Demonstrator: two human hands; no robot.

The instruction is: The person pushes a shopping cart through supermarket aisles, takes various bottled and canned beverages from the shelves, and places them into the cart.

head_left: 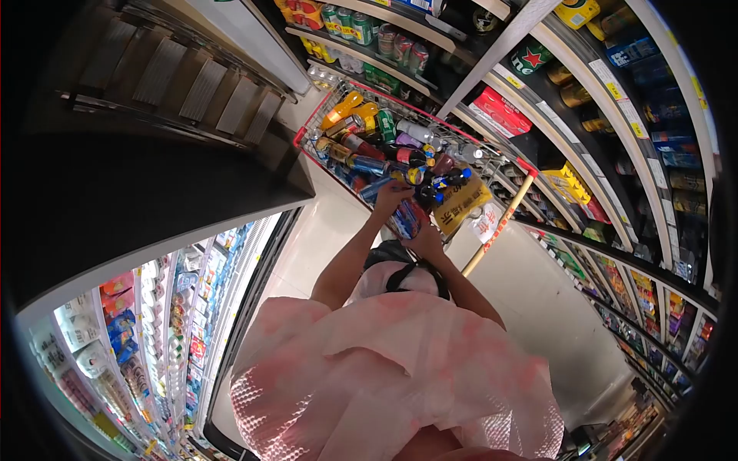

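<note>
A blue-and-red printed pack [406, 220], its exact kind too small to tell, is between my two hands just at the near side of a shopping cart. My left hand [392, 197] is closed at its upper left end, the fingertips partly hidden among the bottles. My right hand [425, 241] grips the lower right end. Beyond them, the wire cart [298, 139] with red corners is filled with drinks: orange bottles [342, 110], a green bottle [386, 125], blue cans [367, 164] and dark bottles with blue caps [452, 179]. A yellow-brown pack [463, 206] with dark characters lies at the right.
Beer and drink shelves [569, 131] rise along the right. A lit chiller [165, 330] with packaged goods stands at lower left, metal step-like racks [181, 81] at upper left. A yellow-wrapped pole or handle [500, 227] borders the cart's right end, above the pale tiled floor [538, 315].
</note>
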